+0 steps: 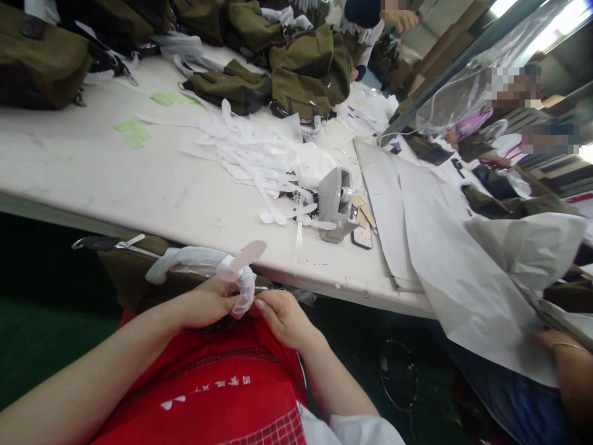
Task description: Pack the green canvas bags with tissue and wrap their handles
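Note:
An olive-green bag (118, 278) with a metal zipper rests against my red apron (222, 395), just below the table edge. Its handle (180, 262) is wrapped in white paper and arches over the bag. A white strip with a rounded end (250, 254) sticks up from the wrapping. My left hand (213, 303) is closed at the bag's near side, its fingertips partly behind the wrapped handle. Close to the zipper's right end, my right hand (282, 316) has curled fingers and the thumb pressed on the bag's edge. The exact grip of both hands is partly hidden.
The white table (92, 161) bears a heap of white strips (250, 161), a grey tape dispenser (334, 204) and a phone (362, 237). Several olive bags (310, 74) stand behind. Large paper sheets (445, 235) overhang on the right, near another person's arm (567, 371).

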{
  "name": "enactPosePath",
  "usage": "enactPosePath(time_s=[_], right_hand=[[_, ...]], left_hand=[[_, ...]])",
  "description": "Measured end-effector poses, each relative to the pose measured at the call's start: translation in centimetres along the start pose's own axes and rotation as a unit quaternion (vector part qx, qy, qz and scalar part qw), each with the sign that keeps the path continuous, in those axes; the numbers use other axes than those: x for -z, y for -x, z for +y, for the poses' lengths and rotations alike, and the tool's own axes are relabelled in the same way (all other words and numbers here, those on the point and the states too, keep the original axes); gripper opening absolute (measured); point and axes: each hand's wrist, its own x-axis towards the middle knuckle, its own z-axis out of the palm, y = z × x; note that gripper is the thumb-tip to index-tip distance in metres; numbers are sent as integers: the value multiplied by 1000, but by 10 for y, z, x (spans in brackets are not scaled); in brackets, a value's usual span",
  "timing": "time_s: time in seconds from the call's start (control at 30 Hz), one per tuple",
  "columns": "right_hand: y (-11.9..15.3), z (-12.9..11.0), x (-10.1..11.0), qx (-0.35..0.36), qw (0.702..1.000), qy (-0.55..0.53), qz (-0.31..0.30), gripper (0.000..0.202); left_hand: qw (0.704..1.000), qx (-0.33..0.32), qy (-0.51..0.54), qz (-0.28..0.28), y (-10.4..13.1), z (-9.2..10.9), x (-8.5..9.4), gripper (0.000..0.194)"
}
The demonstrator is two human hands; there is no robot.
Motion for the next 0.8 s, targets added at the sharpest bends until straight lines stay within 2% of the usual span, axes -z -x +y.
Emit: enactPosePath(time_s=[0.2,0.43,0.57,0.63,0.7,0.77,0.8], right_hand=[[-2,1,-14,-24,996,-80,20,45],[-8,10,-36,-47,989,-112,84,52],[-9,8,-39,-69,986,-108,110,53],[-8,5,-34,-82,986,-96,108,53],[-4,3,-25,-98,987,-79,97,51],[3,2,-16,-131,988,-47,69,49],[8,2,-13,-153,987,-27,44,47]], left_hand=[[998,-35,14,41,-3,-8,-5,21],[994,-60,-28,89,-12,-26,-2,23],[991,-54,-65,107,-9,-18,-5,26],[985,-62,-107,122,2,-5,-6,25],[968,-87,-183,148,23,9,-1,20],[943,-90,-241,211,55,16,15,24],[941,-76,-246,218,75,16,28,26]])
